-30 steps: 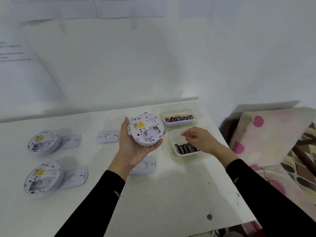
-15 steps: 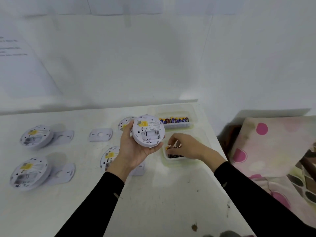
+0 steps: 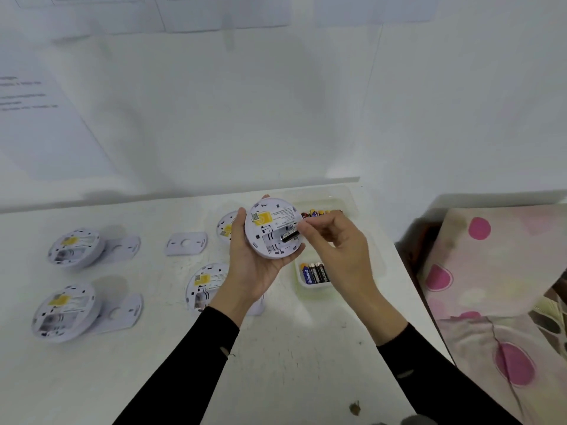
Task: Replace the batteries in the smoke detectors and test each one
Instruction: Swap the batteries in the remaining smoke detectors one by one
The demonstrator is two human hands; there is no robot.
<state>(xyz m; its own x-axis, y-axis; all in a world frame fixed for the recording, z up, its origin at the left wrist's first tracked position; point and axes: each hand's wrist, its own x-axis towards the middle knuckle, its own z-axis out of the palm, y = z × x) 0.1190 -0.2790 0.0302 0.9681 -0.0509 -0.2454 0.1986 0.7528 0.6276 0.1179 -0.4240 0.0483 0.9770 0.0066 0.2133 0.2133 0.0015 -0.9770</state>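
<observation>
My left hand (image 3: 251, 268) holds a round white smoke detector (image 3: 271, 230) above the table, back side up, with a yellow label and the battery bay uncovered. My right hand (image 3: 334, 243) pinches a dark battery (image 3: 290, 236) and presses it into that bay. Under my right hand a clear tray (image 3: 302, 285) holds dark batteries. A second clear tray (image 3: 346, 200) farther back holds coloured batteries. More detectors lie back side up: two at the left (image 3: 75, 248) (image 3: 63, 311) and two behind my left hand (image 3: 227, 228) (image 3: 204, 285).
White mounting plates lie beside the detectors (image 3: 185, 243) (image 3: 122, 248) (image 3: 122, 312). The white table (image 3: 276, 363) ends at a wall behind and an edge on the right, where a pink-spotted fabric (image 3: 497, 286) lies. A small brown scrap (image 3: 355, 407) sits near the front edge.
My right hand left the near tray with a battery and brought it up to the detector's bay. My left hand kept holding the detector.
</observation>
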